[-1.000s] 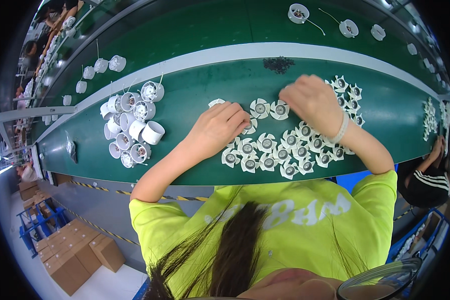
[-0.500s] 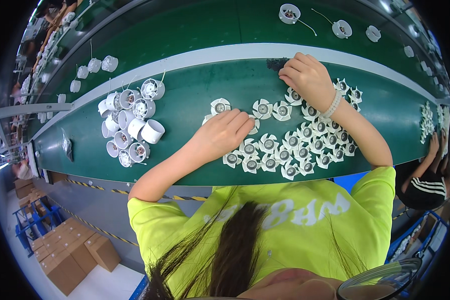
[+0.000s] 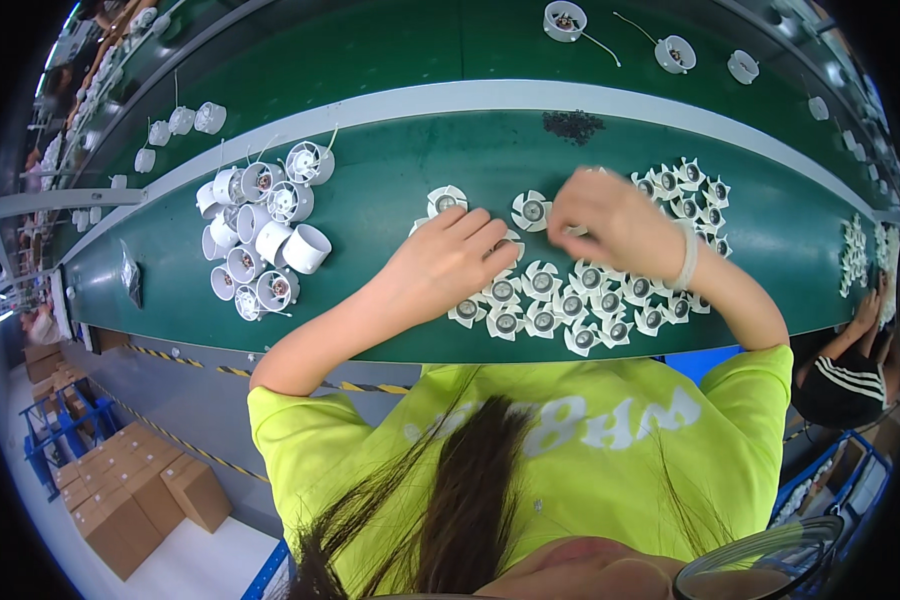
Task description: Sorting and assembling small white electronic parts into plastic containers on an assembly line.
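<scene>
My left hand (image 3: 440,255) rests low over the green work surface. Its curled fingers close at the edge of a white fan wheel (image 3: 512,246), and the fingertips are partly hidden. My right hand (image 3: 620,225) is slightly motion-blurred above other fan wheels, its fingers bent inward. Whatever those fingers hold is too small or hidden to make out. One bladed fan wheel (image 3: 532,211) with a grey hub lies between the hands, another (image 3: 447,199) just beyond my left fingers. Several more fan wheels (image 3: 570,304) are spread in front of me. Beyond my right hand lies a pile of small black parts (image 3: 573,126).
White round fan housings (image 3: 274,243) with wires are heaped at the left, near a small clear bag (image 3: 130,277). Behind a pale rail (image 3: 420,98), more housings (image 3: 676,55) stand on a green belt. Another person's arm (image 3: 850,325) reaches in at the far right.
My right hand has come back from the pile of black parts toward me, over the fan wheels. My left hand has stayed nearly in place. The view has shifted slightly.
</scene>
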Demonstrator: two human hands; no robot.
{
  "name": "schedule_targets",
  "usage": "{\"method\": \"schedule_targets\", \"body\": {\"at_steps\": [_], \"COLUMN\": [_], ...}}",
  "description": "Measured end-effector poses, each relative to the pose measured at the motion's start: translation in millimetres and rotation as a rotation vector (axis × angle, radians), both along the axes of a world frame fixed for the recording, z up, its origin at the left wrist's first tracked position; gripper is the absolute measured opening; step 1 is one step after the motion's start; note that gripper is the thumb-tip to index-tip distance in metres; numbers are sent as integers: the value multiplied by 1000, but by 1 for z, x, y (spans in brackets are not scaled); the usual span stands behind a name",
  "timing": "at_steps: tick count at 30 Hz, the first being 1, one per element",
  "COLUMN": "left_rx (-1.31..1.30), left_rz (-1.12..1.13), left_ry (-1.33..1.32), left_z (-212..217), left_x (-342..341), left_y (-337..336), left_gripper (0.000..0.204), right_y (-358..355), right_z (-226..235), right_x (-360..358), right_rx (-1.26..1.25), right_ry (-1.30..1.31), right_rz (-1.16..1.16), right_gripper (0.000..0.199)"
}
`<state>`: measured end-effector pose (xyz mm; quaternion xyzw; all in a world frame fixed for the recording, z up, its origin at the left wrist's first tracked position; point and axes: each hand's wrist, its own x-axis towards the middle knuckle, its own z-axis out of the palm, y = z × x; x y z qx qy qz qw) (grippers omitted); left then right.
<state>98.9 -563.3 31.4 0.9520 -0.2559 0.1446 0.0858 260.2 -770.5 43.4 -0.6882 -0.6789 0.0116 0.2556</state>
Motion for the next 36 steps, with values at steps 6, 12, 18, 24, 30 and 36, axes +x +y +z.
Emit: {"method": "schedule_targets", "body": {"at_steps": [6, 12, 18, 24, 30, 36], "left_rx": [20, 58, 44, 70, 48, -58], "left_rz": [-1, -26, 41, 128, 222, 338], "left_ry": [82, 84, 48, -17, -81, 114], "left_z": [5, 5, 1, 1, -3, 4], "left_x": [6, 8, 18, 41, 46, 26], "left_y": [-8, -9, -1, 19, 27, 30], "left_gripper": [13, 13, 13, 14, 13, 15], "right_y": [-16, -20, -20, -23, -25, -28], "right_z": [-19, -16, -13, -14, -17, -15], "right_x": [-41, -47, -47, -51, -52, -57], "right_rx": [8, 8, 17, -1, -20, -28], "right_ry": [-61, -181, -221, -226, -184, -271], "right_rz": [58, 3, 36, 64, 71, 68], "right_gripper": [18, 19, 21, 22, 23, 25]}}
